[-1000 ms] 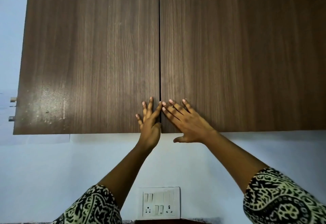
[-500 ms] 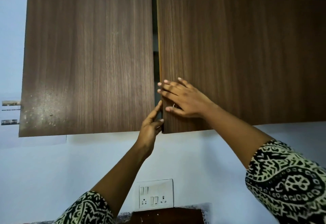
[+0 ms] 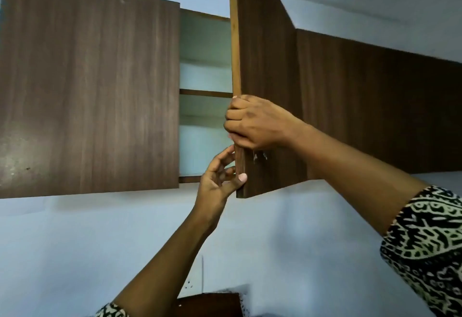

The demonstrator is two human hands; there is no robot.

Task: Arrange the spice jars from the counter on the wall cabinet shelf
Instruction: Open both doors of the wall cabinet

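The wall cabinet's right door (image 3: 267, 71) stands swung out toward me, edge-on. My right hand (image 3: 252, 123) grips its free edge with fingers curled round it. Just below, my left hand (image 3: 220, 179) holds the same edge near the bottom corner, thumb on the front face, fingers behind. The left door (image 3: 90, 91) is closed. Through the gap I see a pale interior with a shelf (image 3: 206, 93) across the middle, bare in the part that shows. No spice jars are in view.
A further brown cabinet front (image 3: 387, 106) runs along the wall to the right. Pale blue wall lies below the cabinet. A dark wooden object (image 3: 207, 305) shows at the bottom edge, beside a faint wall switch plate (image 3: 192, 284).
The right door has swung from closed to wide open. My right hand went from flat on the door to gripping its edge; my left hand followed to the lower edge.
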